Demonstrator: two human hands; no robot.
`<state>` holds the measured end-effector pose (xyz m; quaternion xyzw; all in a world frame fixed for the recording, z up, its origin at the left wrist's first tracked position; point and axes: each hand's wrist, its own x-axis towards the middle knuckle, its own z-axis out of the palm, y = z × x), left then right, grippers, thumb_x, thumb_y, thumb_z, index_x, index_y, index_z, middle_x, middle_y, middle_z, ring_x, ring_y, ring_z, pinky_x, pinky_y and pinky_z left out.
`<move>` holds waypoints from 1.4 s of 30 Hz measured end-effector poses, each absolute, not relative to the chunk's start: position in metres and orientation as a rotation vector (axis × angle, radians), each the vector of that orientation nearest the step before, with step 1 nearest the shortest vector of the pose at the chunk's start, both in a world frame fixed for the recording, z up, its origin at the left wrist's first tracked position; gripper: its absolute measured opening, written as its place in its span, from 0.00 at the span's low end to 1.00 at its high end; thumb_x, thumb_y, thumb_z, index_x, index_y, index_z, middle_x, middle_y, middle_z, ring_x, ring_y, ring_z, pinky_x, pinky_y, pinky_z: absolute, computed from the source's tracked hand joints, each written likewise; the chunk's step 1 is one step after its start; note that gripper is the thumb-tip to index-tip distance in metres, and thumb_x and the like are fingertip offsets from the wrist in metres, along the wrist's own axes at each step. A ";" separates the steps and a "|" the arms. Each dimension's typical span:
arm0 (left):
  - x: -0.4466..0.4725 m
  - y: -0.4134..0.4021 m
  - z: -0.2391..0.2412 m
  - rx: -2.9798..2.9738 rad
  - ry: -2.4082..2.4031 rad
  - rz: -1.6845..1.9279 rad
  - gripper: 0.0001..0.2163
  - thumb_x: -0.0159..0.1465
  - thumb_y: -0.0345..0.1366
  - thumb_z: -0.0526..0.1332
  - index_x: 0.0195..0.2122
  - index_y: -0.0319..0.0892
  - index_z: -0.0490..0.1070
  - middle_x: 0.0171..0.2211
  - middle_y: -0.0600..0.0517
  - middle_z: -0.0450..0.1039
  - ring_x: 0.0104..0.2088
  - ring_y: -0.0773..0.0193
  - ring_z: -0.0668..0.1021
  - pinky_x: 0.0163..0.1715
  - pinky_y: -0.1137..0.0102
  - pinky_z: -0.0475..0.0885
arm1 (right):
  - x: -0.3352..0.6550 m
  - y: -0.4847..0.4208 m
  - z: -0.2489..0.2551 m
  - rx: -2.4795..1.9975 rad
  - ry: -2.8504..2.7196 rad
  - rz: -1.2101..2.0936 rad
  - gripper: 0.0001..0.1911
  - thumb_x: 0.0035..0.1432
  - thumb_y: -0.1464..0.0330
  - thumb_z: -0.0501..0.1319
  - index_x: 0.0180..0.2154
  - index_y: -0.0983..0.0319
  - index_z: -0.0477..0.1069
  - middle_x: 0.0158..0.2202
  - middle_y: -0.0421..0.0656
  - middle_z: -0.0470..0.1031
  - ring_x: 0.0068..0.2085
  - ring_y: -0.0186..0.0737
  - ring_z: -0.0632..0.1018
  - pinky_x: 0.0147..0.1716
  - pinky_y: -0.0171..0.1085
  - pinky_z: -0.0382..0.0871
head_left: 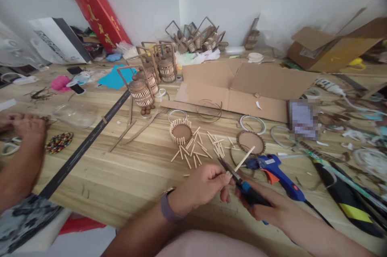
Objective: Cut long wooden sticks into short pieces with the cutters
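My left hand (213, 182) is closed, pinching a thin pale wooden stick (245, 157) near its lower end. In my right hand (263, 204) is a pair of scissors (242, 182) with blue and black handles; the blades are parted around the stick beside my left fingertips. Short cut sticks (196, 148) lie scattered on the table just beyond. Behind them sits a round brown base ringed with upright sticks (181, 131). To its right lies another round base (250, 143) with a dark beaded-looking rim. A blue glue gun (279, 174) rests beside my right hand.
A flattened cardboard sheet (205, 81) spans the middle back. Several small lidded baskets (141, 92) with tall handles stand left of it. At far left are another person's hands (26, 126). A dark strip (90, 138) crosses the table, and a cardboard box (329, 49) stands back right.
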<state>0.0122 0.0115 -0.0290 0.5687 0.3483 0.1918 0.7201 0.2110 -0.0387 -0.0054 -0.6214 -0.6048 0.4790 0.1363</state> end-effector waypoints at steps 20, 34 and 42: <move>0.001 0.024 -0.023 1.476 1.099 0.585 0.16 0.69 0.46 0.49 0.32 0.41 0.67 0.23 0.55 0.71 0.26 0.66 0.71 0.32 0.72 0.63 | 0.207 -0.033 -0.010 -1.759 -1.700 1.130 0.14 0.58 0.57 0.56 0.40 0.58 0.71 0.38 0.46 0.78 0.42 0.49 0.78 0.46 0.45 0.72; 0.018 0.010 -0.032 2.391 1.404 0.126 0.13 0.70 0.30 0.46 0.42 0.42 0.71 0.33 0.45 0.78 0.32 0.55 0.79 0.33 0.66 0.68 | 0.194 -0.006 -0.048 -1.655 -2.175 0.160 0.06 0.62 0.66 0.55 0.38 0.60 0.68 0.33 0.48 0.75 0.36 0.51 0.78 0.34 0.43 0.72; 0.022 0.003 -0.021 2.522 1.410 -0.008 0.12 0.68 0.28 0.48 0.37 0.40 0.71 0.30 0.44 0.77 0.30 0.54 0.78 0.33 0.62 0.71 | 0.186 -0.011 -0.050 -1.779 -2.168 0.091 0.05 0.62 0.66 0.54 0.37 0.60 0.66 0.33 0.47 0.76 0.35 0.51 0.79 0.31 0.42 0.71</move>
